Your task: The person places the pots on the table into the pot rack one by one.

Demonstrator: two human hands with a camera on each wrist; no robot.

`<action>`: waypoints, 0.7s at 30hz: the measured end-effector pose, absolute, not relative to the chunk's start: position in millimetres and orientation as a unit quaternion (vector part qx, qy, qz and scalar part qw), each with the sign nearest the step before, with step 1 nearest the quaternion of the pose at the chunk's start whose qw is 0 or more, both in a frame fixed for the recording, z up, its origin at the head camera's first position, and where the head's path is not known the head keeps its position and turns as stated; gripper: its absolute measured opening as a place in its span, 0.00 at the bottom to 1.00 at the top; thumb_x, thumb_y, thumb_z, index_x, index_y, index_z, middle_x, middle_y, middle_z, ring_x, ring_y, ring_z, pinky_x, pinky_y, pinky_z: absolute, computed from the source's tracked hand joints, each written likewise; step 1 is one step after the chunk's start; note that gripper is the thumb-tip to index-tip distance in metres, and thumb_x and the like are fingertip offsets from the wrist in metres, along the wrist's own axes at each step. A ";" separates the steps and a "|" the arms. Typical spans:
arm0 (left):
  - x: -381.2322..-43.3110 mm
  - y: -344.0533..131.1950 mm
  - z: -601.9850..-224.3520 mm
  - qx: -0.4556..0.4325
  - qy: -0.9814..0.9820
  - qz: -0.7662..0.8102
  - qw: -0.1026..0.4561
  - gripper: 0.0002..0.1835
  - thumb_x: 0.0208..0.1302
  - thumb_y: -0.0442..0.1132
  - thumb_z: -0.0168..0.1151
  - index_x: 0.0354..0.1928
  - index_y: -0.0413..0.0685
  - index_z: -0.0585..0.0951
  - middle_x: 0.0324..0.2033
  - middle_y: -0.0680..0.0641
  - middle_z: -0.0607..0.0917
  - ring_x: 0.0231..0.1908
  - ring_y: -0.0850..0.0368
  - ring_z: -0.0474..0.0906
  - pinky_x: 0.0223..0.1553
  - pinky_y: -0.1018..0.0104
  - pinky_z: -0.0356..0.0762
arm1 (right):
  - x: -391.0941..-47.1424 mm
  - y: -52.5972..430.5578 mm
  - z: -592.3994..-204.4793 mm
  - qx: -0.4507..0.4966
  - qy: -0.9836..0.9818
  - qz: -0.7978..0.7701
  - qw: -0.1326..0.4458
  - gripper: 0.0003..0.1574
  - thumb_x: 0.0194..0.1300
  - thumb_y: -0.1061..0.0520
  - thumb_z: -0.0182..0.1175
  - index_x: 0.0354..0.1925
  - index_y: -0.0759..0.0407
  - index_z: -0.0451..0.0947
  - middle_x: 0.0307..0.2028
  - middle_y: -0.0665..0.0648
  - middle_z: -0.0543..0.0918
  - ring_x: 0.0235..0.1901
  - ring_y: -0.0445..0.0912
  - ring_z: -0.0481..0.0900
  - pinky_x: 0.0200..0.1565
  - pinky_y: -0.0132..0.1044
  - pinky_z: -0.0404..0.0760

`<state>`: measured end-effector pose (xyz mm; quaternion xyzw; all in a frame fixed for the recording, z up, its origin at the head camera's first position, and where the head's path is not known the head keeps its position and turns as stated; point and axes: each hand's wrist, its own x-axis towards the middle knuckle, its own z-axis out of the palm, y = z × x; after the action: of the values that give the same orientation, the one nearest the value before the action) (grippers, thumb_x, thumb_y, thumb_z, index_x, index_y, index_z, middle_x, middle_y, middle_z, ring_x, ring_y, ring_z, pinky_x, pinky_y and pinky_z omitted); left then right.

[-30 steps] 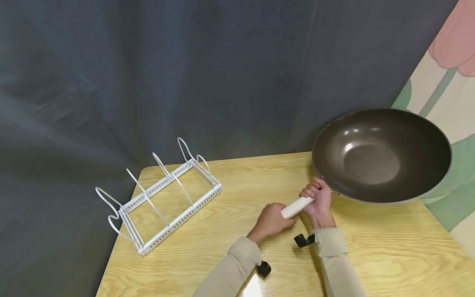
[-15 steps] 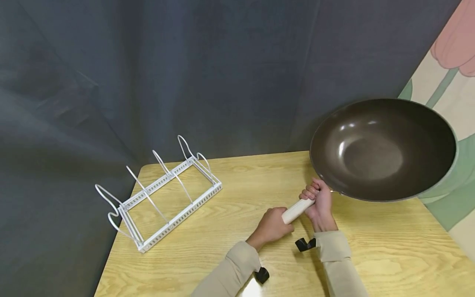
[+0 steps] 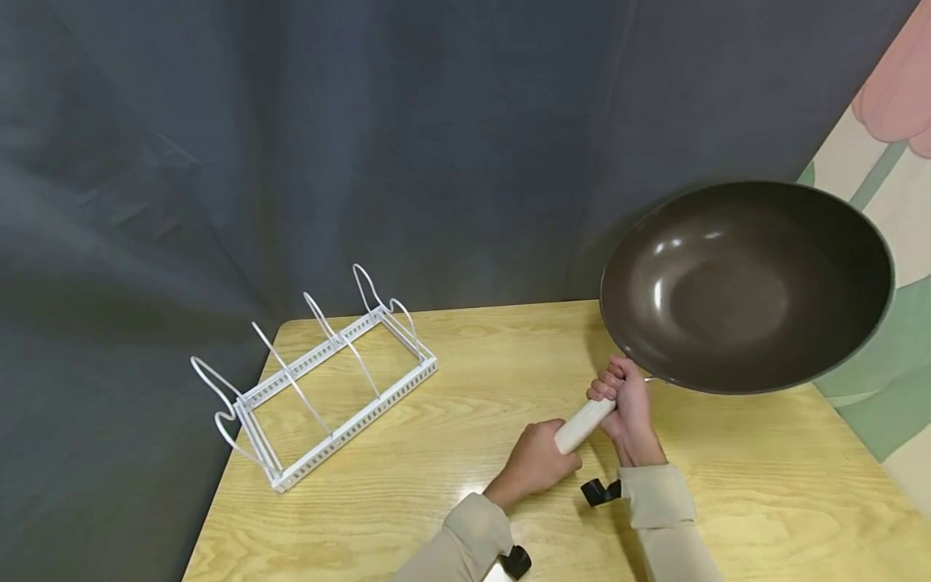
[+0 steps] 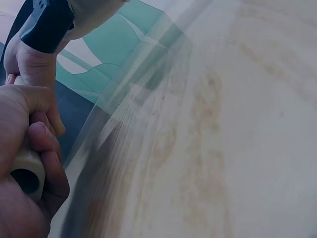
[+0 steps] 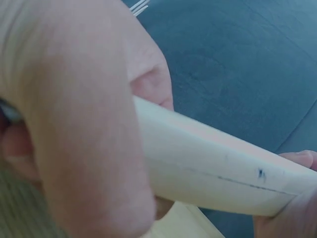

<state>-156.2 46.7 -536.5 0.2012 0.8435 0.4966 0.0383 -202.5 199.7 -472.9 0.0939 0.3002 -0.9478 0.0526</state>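
A large dark brown wok (image 3: 742, 291) is tilted toward the camera at the right of the head view, raised over the table's back right part. Its pale handle (image 3: 584, 424) slants down to the left. Close to the pan, my right hand (image 3: 624, 404) grips the handle with fingers wrapped round it. My left hand (image 3: 538, 459) holds the handle's lower end. In the left wrist view, the hollow butt of the handle (image 4: 27, 178) shows between the left fingers. The right wrist view has a stretch of bare handle (image 5: 213, 163) between both hands.
On the table's left side stands a white wire rack (image 3: 378, 408) with several upright loops. The wooden table (image 3: 465, 372) ends at a dark curtain (image 3: 451, 145) behind. A flower-patterned cloth (image 3: 890, 404) hangs at the right.
The wok has risen slightly and shifted a little left, tilting more toward the camera. Both hands have moved slightly lower in the head view, keeping their grip. The rack stays put.
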 end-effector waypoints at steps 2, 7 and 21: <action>-152.4 47.0 -538.0 0.199 0.841 0.502 0.042 0.10 0.41 0.33 0.67 0.23 0.51 0.74 0.14 0.59 0.69 0.13 0.68 0.62 0.12 0.75 0.61 | -199.4 198.7 -472.8 0.095 0.308 -0.945 0.057 0.24 0.73 0.56 0.40 0.17 0.51 0.57 0.11 0.47 0.57 0.11 0.38 0.52 0.14 0.26 0.62; -145.4 46.4 -540.8 0.196 0.848 0.491 0.033 0.11 0.42 0.33 0.66 0.24 0.52 0.73 0.14 0.60 0.69 0.14 0.68 0.63 0.13 0.75 0.62 | -194.8 195.6 -471.3 0.085 0.328 -0.938 0.070 0.24 0.73 0.55 0.41 0.17 0.51 0.58 0.11 0.46 0.59 0.10 0.36 0.55 0.15 0.26 0.62; -137.7 38.7 -532.3 0.196 0.844 0.498 0.014 0.11 0.41 0.33 0.66 0.25 0.52 0.73 0.15 0.59 0.69 0.15 0.67 0.62 0.15 0.74 0.62 | -192.3 182.7 -461.3 0.062 0.375 -0.923 0.060 0.21 0.72 0.55 0.46 0.19 0.52 0.59 0.13 0.46 0.60 0.10 0.37 0.56 0.15 0.26 0.62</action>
<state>-137.7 38.7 -532.3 0.1961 0.8444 0.4983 0.0139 -192.3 182.7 -461.3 0.0617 0.3748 -0.9231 0.0603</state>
